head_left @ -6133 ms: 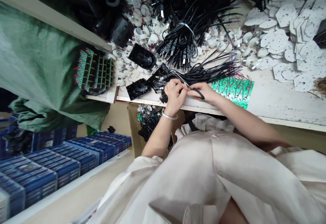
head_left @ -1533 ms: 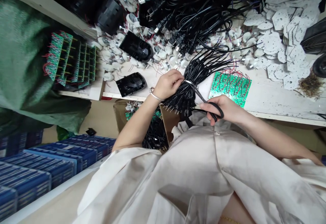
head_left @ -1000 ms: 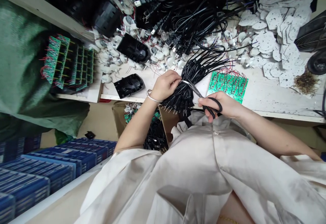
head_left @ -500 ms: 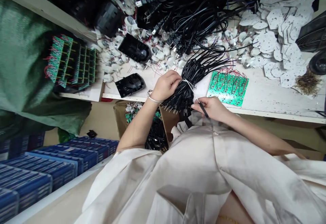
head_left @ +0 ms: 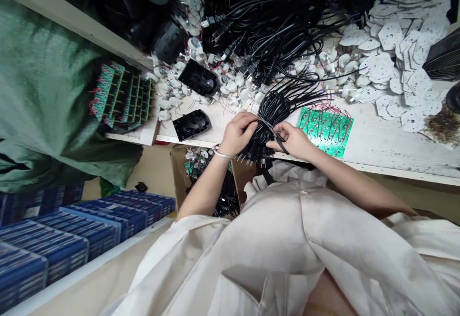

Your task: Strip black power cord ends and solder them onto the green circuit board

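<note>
Below bench (head_left: pixel 383 146), carton (head_left: pixel 178 174): cables (head_left: pixel 227 192); left hand (head_left: pixel 237 136) pinches cord bundle (head_left: pixel 275 106), right hand (head_left: pixel 293 141) grips scissors (head_left: pixel 282 146).

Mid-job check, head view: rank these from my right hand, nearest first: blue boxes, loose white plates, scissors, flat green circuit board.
From the right hand:
1. Scissors: in its grip.
2. Flat green circuit board: just to its right, on the bench.
3. Loose white plates: farther right, toward the back.
4. Blue boxes: far left, below the bench.
</note>
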Demonstrator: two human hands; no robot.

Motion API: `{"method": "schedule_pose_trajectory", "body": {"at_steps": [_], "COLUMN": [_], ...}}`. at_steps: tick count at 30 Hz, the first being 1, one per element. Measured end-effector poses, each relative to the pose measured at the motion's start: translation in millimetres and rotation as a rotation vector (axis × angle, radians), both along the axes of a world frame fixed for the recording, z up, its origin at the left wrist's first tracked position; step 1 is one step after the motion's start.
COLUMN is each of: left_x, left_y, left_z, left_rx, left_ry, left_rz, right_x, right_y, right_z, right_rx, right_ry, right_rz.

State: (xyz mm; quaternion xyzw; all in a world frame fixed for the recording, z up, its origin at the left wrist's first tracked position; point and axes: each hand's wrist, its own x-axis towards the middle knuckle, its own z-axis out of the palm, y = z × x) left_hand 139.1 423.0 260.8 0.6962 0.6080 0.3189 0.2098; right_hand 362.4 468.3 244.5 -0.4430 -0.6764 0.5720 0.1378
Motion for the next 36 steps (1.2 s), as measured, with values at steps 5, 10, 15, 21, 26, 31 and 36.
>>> {"method": "schedule_pose_trajectory", "body": {"at_steps": [5,10,15,21,26,31,36], "left_x": [13.0,17.6,17.6,15.4,15.9,14.4,12.3], "left_y": [-10.8,-13.1,-13.7,-12.8,-13.6,-13.2,-11.4], "left_z": [-1.5,-3.1,-5.6,-8.0,-9.2,-10.9,-11.4], "left_rx": [0.034,0.048,0.087,0.066,0.039,0.058,0.050], "left_ry": [0.054,0.073,0.126,0.132,0.149,0.171,0.167], "left_rz": [0.068,0.086,0.063,0.042,0.041,0.034,0.015], "right_x": [-20.2,-24.5,-27.8,-29.9,-28.1,-32.2,-35.0], "right_y": [13.9,17.3,15.1,16.3,16.7,19.7,22.3], "right_z": [1.8,6.4,5.7,8.3,7.8,4.2,7.4], "right_rx": [-0.298,-0.373,-0.357,-0.401,-0.391,-0.305,-0.330], "right_ry": [0.183,0.215,0.218,0.247,0.163,0.073,0.109], "right_rz": [-0.068,-0.134,-0.160,-0.174,-0.109,-0.106,-0.138]}}
